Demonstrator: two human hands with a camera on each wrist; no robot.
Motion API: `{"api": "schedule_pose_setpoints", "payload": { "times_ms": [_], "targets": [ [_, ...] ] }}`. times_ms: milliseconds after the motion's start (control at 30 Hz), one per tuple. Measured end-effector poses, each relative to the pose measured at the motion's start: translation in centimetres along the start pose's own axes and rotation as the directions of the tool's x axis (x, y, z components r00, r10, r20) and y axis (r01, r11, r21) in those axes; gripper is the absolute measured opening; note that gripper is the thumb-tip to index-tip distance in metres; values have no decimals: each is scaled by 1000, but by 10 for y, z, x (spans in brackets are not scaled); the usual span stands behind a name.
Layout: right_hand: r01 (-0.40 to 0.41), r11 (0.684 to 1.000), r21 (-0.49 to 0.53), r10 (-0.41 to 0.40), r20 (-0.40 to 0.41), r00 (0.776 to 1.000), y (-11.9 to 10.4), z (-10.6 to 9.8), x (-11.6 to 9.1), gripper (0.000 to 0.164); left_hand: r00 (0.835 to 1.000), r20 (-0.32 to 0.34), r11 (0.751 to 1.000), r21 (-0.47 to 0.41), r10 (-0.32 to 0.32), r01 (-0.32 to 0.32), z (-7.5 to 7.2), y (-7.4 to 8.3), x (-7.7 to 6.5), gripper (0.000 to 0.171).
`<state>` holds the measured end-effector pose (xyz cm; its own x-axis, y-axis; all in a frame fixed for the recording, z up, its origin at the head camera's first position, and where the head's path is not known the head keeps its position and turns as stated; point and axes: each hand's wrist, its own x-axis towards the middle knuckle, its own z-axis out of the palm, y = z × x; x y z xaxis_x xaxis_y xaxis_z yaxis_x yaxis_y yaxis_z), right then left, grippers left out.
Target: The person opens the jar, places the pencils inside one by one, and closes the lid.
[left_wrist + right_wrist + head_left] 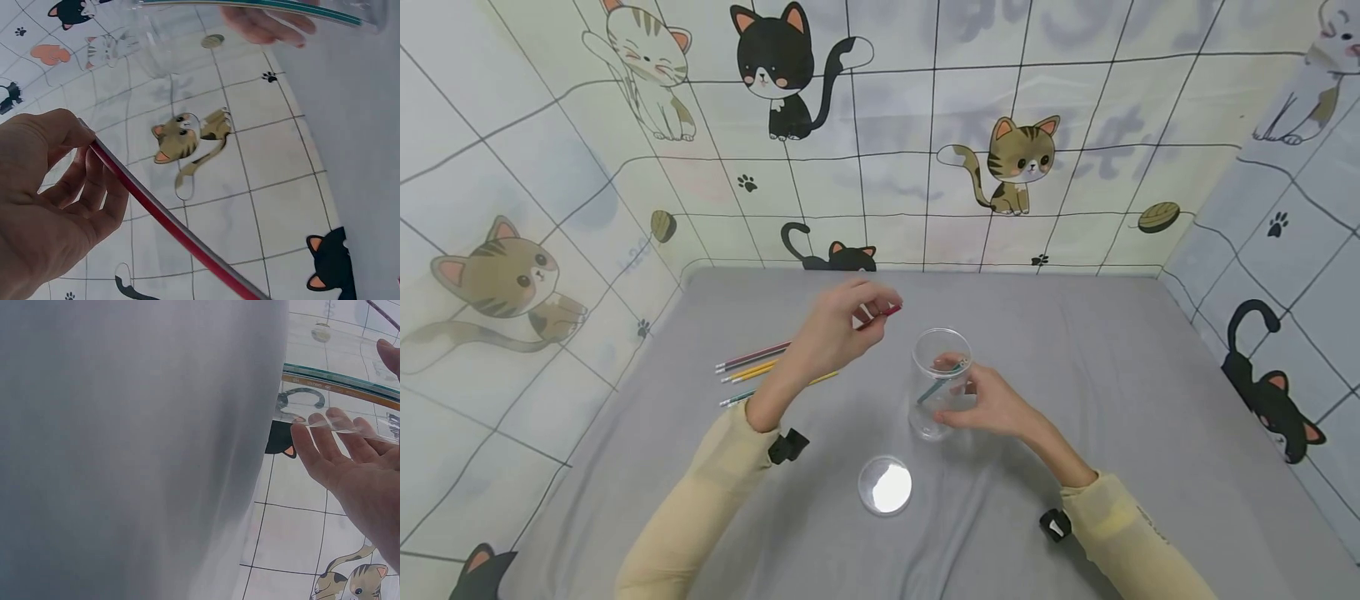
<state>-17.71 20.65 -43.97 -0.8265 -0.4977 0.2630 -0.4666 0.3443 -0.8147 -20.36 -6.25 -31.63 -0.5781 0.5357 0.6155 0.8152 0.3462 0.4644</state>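
My left hand (842,329) is raised above the table's middle and pinches a red pencil (181,231) between thumb and fingers. The pencil slants away from the fingertips in the left wrist view. To the right, my right hand (985,404) grips a clear jar (928,425) round its side, fingers behind the wall and thumb in front. The jar stands upright with its mouth uncovered. A teal pencil (936,387) leans inside it; in the right wrist view an orange-brown strip (337,387) runs beside the teal.
Several pencils (752,357), dark red, yellow and teal, lie on the grey cloth (1045,325) left of the jar, partly behind my left forearm. A clear round lid (872,492) lies in front of the jar. Cat-print curtains (895,183) enclose the table at the back and sides.
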Motion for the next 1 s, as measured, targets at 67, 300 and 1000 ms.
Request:
{"api": "schedule_pose_setpoints", "payload": {
  "times_ms": [67, 300, 1000],
  "targets": [
    [2, 1000, 2, -2, 2, 1000, 0, 0, 0, 68, 999, -16, 999, -28, 33, -33, -1, 4, 6, 29],
    [8, 1000, -6, -8, 4, 1000, 7, 1, 1, 69, 993, -62, 985, -136, 102, -110, -5, 22, 26, 29],
    [0, 1000, 17, 0, 24, 1000, 10, 0, 0, 69, 969, -58, 914, -322, 241, -246, 7, 74, 72, 25]
  ]
}}
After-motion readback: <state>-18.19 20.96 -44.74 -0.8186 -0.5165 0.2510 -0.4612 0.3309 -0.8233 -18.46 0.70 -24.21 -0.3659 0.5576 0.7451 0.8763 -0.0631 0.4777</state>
